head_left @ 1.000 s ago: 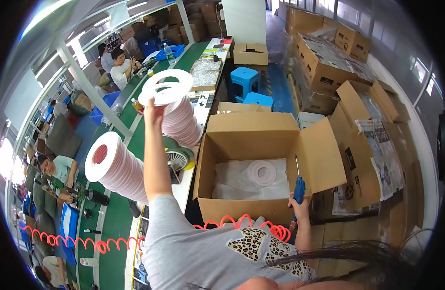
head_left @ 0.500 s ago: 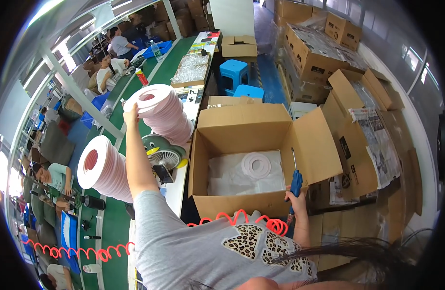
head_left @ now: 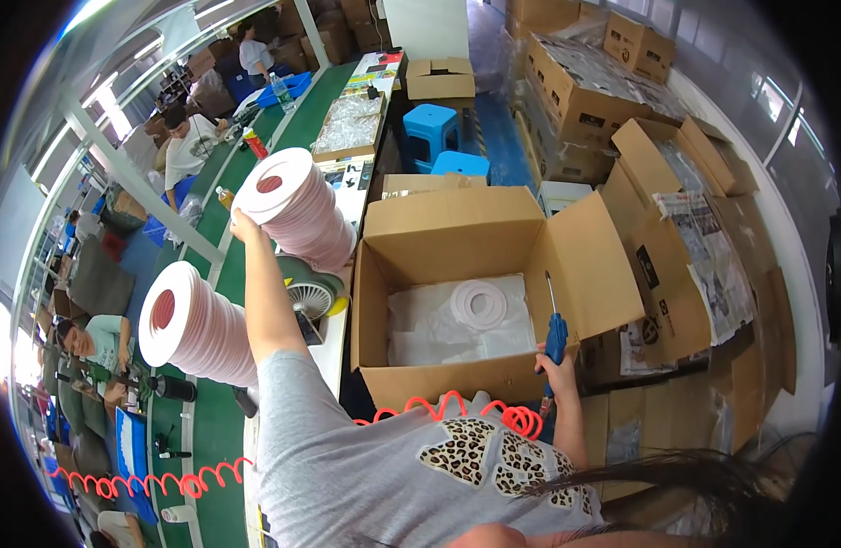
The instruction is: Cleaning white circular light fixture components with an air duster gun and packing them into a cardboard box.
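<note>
The left hand [head_left: 247,226] touches the near left rim of a tall ring stack [head_left: 304,217], at the top; the fingers are bent there, but how firmly they close I cannot tell. A green fan [head_left: 309,300] is just beside this stack, on the side toward the person. A second stack [head_left: 199,320] of pale pink rings is left of the forearm, near the green belt [head_left: 221,425].

The right hand [head_left: 559,373] is wrapped around the handle of a blue air gun [head_left: 556,338], whose thin metal nozzle points away from the person, in front of the carton's right side. A coiled red hose [head_left: 523,420] loops near the gun's lower end and across the person's front.

Between the two arms, the carton [head_left: 443,384] is open, with a white ring [head_left: 479,304] lying flat on a white sheet [head_left: 416,331] inside. Beyond it are two blue stools [head_left: 431,126].
</note>
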The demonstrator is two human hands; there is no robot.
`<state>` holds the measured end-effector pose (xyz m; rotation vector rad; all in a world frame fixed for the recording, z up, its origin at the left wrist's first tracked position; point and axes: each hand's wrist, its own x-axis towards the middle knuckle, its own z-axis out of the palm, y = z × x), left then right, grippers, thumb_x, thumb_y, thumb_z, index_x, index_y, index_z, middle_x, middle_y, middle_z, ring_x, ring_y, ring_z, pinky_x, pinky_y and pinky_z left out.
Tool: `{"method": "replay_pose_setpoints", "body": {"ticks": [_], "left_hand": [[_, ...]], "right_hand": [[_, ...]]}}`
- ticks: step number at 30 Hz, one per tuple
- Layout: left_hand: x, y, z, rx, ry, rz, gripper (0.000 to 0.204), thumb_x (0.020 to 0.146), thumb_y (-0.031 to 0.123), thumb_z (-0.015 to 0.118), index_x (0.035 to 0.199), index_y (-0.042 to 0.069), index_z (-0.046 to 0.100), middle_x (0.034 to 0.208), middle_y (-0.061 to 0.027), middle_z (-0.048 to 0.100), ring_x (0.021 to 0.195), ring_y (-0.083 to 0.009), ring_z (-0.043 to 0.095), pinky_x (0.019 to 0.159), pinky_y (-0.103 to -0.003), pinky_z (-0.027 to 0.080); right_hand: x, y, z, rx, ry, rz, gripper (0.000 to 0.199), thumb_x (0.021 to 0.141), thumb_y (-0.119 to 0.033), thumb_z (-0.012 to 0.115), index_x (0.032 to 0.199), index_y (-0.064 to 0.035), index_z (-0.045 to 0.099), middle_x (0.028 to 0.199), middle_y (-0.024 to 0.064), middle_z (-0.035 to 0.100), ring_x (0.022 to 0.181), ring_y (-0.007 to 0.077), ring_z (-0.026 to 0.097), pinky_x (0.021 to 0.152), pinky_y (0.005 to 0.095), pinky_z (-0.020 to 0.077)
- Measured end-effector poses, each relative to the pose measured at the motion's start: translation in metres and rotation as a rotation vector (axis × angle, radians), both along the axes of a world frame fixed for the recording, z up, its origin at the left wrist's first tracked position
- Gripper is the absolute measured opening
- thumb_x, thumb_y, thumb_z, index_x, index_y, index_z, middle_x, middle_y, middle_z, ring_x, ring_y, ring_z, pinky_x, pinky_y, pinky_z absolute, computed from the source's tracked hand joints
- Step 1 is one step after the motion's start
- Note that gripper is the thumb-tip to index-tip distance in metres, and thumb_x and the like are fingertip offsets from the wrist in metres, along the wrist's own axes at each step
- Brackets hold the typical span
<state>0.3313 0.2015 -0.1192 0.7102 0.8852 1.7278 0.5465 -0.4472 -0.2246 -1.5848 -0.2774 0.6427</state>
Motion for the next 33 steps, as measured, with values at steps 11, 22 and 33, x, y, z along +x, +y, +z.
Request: {"method": "replay_pose_setpoints", "body": {"ticks": [11, 22, 33], "left_hand": [[0.063, -0.172, 0.042, 0.827, 0.709, 0.323, 0.043, 0.09, 0.025, 0.045, 0.119, -0.006, 0.037, 0.118, -0.0211, 0.044, 0.115, -0.0308, 0.04, 0.099, -0.039, 0.027], [0.215, -0.303, -0.284, 0.952, 1.516, -1.111, 0.031, 0.067, 0.007, 0.06, 0.097, 0.003, 0.053, 0.096, -0.0152, 0.056, 0.091, -0.0325, 0.053, 0.082, -0.042, 0.041], [0.293, -0.316, -0.541, 1.371, 2.136, -1.266, 0.03, 0.083, 0.014, 0.044, 0.111, 0.007, 0.052, 0.11, -0.0117, 0.055, 0.11, -0.0259, 0.048, 0.097, -0.04, 0.035]], "right_hand": [[0.003, 0.002, -0.01, -0.109, 0.014, -0.052, 0.02, 0.077, -0.012, 0.061, 0.096, -0.0035, 0.057, 0.064, 0.0012, 0.054, 0.06, 0.0093, 0.052, 0.059, 0.0232, 0.0417], [-0.011, 0.002, -0.007, -0.251, 0.025, -0.17, 0.021, 0.076, -0.008, 0.061, 0.097, -0.0046, 0.056, 0.069, -0.0005, 0.054, 0.065, 0.0075, 0.051, 0.062, 0.0234, 0.0421], [-0.029, -0.001, -0.059, -0.319, 0.232, -0.342, 0.02, 0.076, 0.001, 0.06, 0.094, -0.0021, 0.052, 0.075, -0.0008, 0.052, 0.071, 0.0058, 0.048, 0.065, 0.0215, 0.0406]]}}
